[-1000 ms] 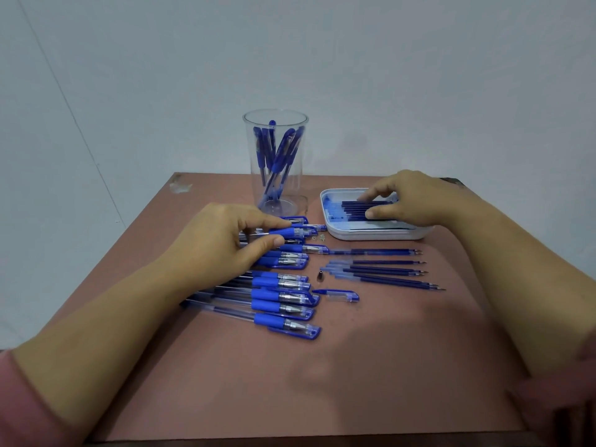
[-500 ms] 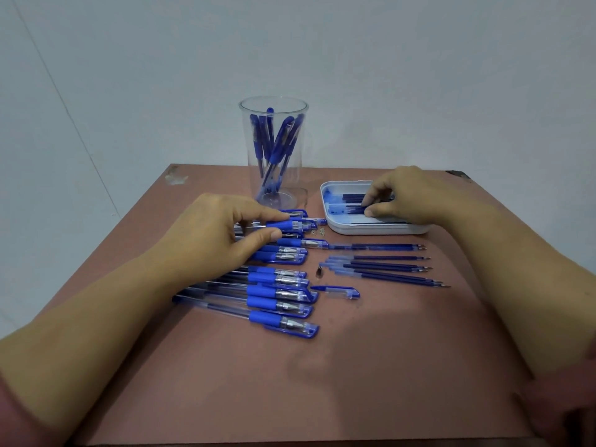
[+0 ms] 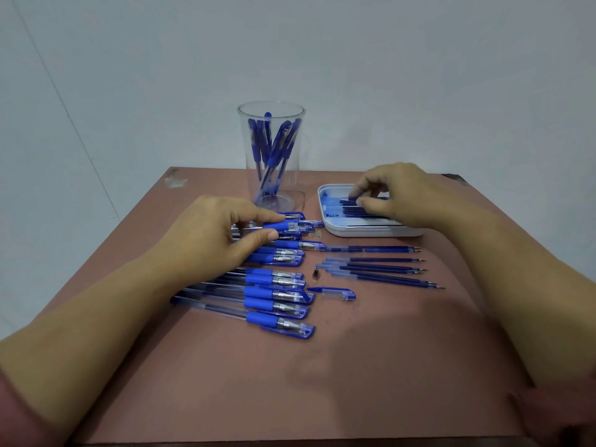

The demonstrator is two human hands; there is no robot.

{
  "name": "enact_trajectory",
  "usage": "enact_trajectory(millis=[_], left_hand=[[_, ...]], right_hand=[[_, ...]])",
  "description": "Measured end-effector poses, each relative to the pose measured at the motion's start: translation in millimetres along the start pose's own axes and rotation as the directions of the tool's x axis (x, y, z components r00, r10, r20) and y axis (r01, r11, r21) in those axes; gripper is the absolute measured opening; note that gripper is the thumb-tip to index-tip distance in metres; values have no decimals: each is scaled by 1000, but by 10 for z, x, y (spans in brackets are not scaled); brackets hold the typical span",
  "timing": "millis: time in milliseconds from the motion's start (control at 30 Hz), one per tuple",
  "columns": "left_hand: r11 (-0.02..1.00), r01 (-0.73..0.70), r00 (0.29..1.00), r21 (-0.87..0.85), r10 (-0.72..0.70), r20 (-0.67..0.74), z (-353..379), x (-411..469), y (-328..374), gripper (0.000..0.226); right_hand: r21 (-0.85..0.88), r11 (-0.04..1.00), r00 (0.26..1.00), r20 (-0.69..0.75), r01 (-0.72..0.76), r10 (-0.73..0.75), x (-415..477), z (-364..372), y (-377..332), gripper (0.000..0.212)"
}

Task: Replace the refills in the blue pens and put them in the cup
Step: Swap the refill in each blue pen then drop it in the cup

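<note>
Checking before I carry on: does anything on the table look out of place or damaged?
Minor only: a loose cap and a small metal tip lie apart on the table, right of the pen row. The table's far-left corner looks chipped.

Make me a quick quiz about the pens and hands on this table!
1. True or false: the cup stands upright with pens inside.
2. Which hand is over the tray? A) left hand B) right hand
3. Fill the gap: the left hand pinches a ____.
Key: 1 true; 2 B; 3 pen.
</note>
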State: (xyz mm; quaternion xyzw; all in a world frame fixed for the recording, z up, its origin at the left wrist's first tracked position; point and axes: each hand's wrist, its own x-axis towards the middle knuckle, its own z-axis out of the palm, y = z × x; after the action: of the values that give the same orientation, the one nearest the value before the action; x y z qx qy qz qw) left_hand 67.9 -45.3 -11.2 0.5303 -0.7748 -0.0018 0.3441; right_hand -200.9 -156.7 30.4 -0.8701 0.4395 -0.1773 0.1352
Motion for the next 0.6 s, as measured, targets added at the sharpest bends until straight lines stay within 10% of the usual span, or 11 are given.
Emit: enact_trajectory(millis=[600], left_hand=[[988, -24, 1000, -155, 25, 10, -15, -27, 68, 27]], right_hand=[[201, 961, 979, -122, 188, -166, -621, 206, -335, 25]])
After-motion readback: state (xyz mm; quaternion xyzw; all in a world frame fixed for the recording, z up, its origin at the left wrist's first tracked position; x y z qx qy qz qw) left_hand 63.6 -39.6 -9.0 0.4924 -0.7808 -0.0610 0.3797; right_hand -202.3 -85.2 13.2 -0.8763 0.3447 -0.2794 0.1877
